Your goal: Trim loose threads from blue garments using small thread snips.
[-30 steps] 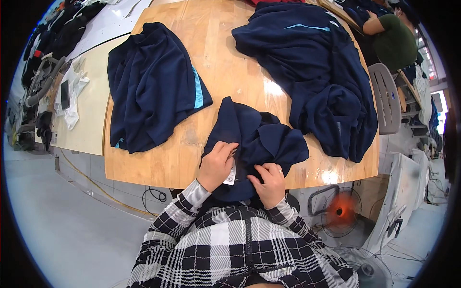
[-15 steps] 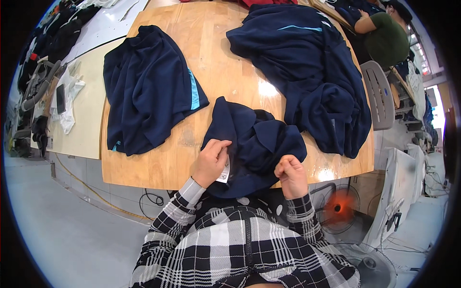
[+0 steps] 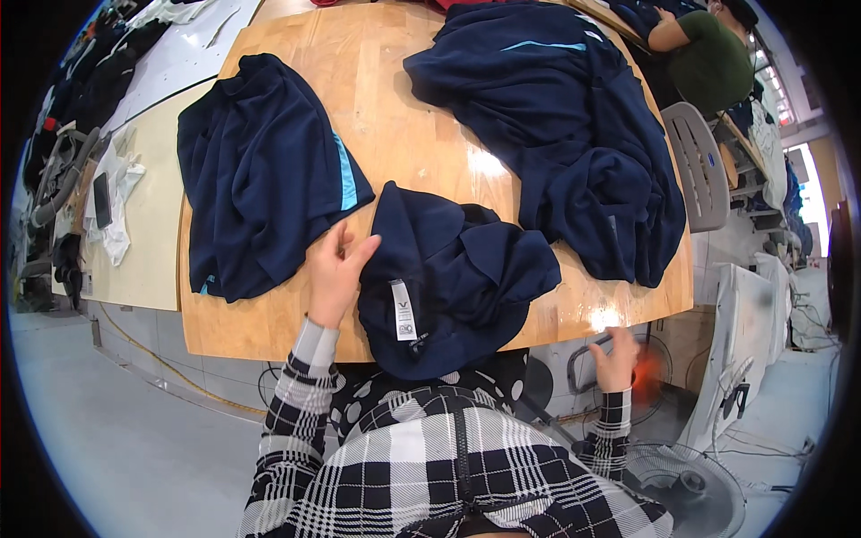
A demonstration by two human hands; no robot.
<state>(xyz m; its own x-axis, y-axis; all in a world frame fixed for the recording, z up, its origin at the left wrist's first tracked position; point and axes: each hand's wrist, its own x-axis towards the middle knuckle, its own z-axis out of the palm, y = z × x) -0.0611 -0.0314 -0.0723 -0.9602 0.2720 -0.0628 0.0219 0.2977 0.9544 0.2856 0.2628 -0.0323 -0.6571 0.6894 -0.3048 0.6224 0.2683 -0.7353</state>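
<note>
A crumpled navy garment (image 3: 457,260) lies at the table's near edge, part of it hanging over toward me. Its white printed label (image 3: 404,310) shows on the left part, lying flat and uncovered. My left hand (image 3: 334,273) is just left of this garment, thumb and fingers apart, holding nothing. Off to the right, past the near table edge, my right hand (image 3: 616,360) hovers with thumb and fingers loosely apart and nothing visible in it. Another navy garment with a light blue side panel (image 3: 269,179) is spread beyond my left hand.
A larger pile of navy garments (image 3: 556,125) covers the right side of the wooden table (image 3: 381,99). Standing fans (image 3: 686,484) are at the lower right, near my right arm. A phone (image 3: 102,199) rests on white cloth at the left; a grey chair and another person are at the far right.
Both hands have left the front garment: the left moved left and up, the right moved right and down past the table edge. The label is now fully uncovered. The view shifted slightly.
</note>
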